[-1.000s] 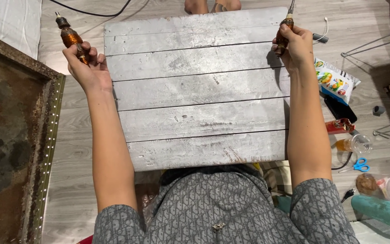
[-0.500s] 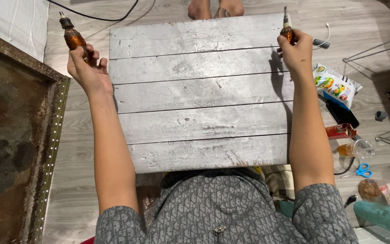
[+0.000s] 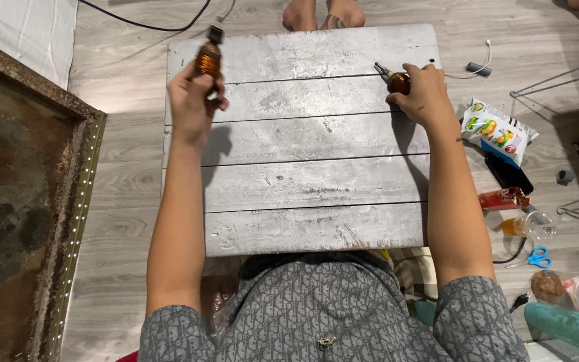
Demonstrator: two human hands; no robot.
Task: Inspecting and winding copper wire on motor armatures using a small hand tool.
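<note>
Lying flat: whitewashed plank board [image 3: 303, 181], grey laminate floor [image 3: 129, 154].

pale grey wood-plank floor [image 3: 122, 174], rusty metal-framed panel [image 3: 15, 201] at left, white cloth [image 3: 28, 30] top-left, black cable [image 3: 149, 23]

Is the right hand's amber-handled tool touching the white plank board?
Touching. The head view shows the right hand pressing the amber-handled tool flat on the white plank board, no gap beneath it.

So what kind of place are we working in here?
Probably a room at home, used as a makeshift workshop: the white slatted board lies on a wood-look floor, with a snack packet, scissors and a drink cup scattered beside it.
</note>
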